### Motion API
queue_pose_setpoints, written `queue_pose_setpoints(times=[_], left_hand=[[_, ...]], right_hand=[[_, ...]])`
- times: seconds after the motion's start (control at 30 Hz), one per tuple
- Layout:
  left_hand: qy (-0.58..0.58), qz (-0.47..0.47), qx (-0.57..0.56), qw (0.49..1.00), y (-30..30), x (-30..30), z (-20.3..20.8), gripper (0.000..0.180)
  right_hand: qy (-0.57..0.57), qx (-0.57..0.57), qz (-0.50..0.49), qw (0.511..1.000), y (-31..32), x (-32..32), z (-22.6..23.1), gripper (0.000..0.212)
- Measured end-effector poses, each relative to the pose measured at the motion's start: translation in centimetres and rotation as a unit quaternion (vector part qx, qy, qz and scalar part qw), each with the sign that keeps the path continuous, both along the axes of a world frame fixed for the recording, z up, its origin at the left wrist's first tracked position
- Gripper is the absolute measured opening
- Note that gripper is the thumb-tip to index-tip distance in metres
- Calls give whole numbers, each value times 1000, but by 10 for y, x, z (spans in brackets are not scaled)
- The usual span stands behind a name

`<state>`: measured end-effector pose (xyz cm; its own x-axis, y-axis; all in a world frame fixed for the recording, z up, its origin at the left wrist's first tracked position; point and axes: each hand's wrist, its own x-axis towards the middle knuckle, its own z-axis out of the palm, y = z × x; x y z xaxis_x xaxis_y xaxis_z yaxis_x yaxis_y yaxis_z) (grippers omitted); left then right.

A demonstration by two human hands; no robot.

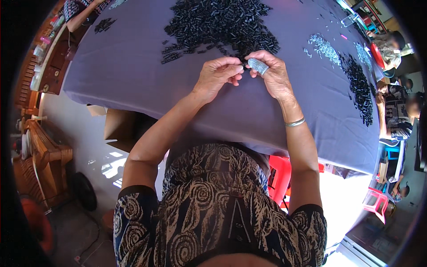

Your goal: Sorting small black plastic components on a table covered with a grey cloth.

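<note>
Both my hands meet above the near part of the grey-covered table [147,84]. With thumb and fingers pinched, my left hand [217,79] holds a small black piece [243,65], mostly hidden by the fingertips. My right hand [276,76] closes on the same spot from the other side, its fingertips against the piece. A grey speckled finger cover [258,66] is worn on one of its digits. Just beyond the hands spreads a large heap of small black tube-like parts [218,26].
Clear or whitish small parts [325,50] and another black heap [358,89] lie to the right. A small black cluster [104,25] is at far left, near another person's arm [82,20]. Other people sit along the right side. An open cardboard box [120,127] stands below the table's left edge.
</note>
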<state>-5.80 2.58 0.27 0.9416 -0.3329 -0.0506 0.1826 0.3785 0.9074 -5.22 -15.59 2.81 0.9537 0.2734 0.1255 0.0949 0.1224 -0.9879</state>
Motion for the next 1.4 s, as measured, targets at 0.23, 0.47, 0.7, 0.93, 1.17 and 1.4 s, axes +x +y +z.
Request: queue_pose_setpoints(times=[0.23, 0.47, 0.7, 0.93, 1.17, 1.4], left_hand=[[-15, 13, -12, 1000, -2, 5, 0, 20], [15, 11, -12, 1000, -1, -1, -1, 20], [104, -95, -85, 986, 7, -1, 1, 17], [161, -229, -175, 944, 16, 15, -6, 18], [141, -187, -152, 960, 9, 8, 2, 16], [74, -66, -44, 994, 5, -5, 13, 15]], right_hand=[[-84, -101, -19, 991, 1, 5, 1, 11], [-176, -236, -46, 955, 2, -4, 9, 16], [-311, -317, -43, 895, 6, -17, 33, 20], [-348, -341, -15, 873, 13, -23, 53, 24], [-324, -335, -28, 885, 10, -24, 51, 23], [-313, -340, -77, 884, 17, -26, 39, 20]])
